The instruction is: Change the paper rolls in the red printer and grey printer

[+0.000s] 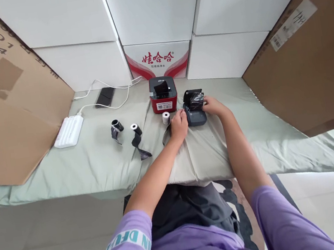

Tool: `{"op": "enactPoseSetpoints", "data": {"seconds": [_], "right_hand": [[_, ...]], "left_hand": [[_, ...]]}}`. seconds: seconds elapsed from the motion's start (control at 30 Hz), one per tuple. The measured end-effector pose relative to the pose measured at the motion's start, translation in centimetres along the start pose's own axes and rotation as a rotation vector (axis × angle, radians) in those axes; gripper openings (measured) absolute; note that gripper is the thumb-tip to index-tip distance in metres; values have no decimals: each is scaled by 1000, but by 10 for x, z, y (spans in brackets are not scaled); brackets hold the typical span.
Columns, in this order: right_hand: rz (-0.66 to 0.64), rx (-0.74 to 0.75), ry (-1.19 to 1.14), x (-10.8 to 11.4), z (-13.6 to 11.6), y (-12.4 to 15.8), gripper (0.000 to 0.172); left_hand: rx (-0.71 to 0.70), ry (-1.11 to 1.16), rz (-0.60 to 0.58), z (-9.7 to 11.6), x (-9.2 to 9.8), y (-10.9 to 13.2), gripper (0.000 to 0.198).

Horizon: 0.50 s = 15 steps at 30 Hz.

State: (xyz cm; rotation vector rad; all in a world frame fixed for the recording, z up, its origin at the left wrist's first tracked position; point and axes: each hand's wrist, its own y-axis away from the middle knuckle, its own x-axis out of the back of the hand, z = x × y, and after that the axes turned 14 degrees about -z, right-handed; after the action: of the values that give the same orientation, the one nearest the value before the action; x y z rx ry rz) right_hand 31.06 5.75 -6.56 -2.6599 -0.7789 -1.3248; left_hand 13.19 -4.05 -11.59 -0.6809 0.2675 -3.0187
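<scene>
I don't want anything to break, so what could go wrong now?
The left hand is close to a small roll and might knock it over. The right hand is at shiny black film on the grey device; the film might crease. The white cable lies in loose loops and might get snagged.

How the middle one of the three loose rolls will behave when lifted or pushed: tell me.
The middle roll may roll if tipped over, given its round body. Its unwound strip is probably floppy, as it lies in loose bends, and would likely dangle when lifted.
</scene>
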Motion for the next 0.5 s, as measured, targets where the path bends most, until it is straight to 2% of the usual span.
{"op": "enactPoseSetpoints", "data": {"seconds": [0.13,0.27,0.4,0.47,0.5], "right_hand": [[-208,-248,292,19,-32,-11,35],[-296,-388,463,22,-50,-22,36],[-316,-334,366,16,-39,-28,28],[-254,-229,273,14,-26,-32,18],[-173,-157,198,14,-20,-34,13]], "left_hand": [[-1,10,-5,1,0,-1,36],[32,-8,-13,3,1,-1,35],[36,3,-12,3,1,-1,35],[29,10,-6,3,1,-1,35],[27,11,-4,3,1,-1,35]]}}
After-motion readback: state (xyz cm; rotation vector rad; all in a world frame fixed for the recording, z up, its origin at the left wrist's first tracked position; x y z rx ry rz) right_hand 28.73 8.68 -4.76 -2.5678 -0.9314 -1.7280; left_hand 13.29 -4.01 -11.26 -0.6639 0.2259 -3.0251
